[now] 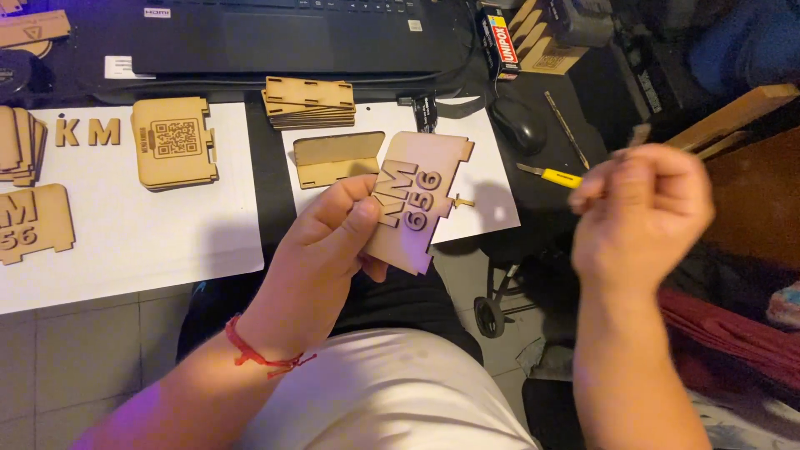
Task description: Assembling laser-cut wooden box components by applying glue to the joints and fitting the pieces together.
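1. My left hand (333, 229) has its grip closed on a thin wooden plaque (412, 200) with raised characters glued to its face; thumb lies on the front, fingers behind. The plaque is tilted, held above my lap, just in front of the bench edge.
2. My right hand (637, 212) is curled into a loose fist, blurred, out to the right over the dark clutter. Whether anything is pinched inside it I cannot tell.
3. Just beyond the right hand: a yellow-handled knife (557, 176) lying near a black mouse (518, 125).
4. On the bench: white paper sheet (492, 200) under the plaque, carrying a flat wooden piece (333, 158).
5. Behind that, a stack of wooden panels (310, 102) against the laptop (283, 37).
6. Left sheet holds a square-coded plaque stack (175, 142) and loose wooden letters (87, 132).
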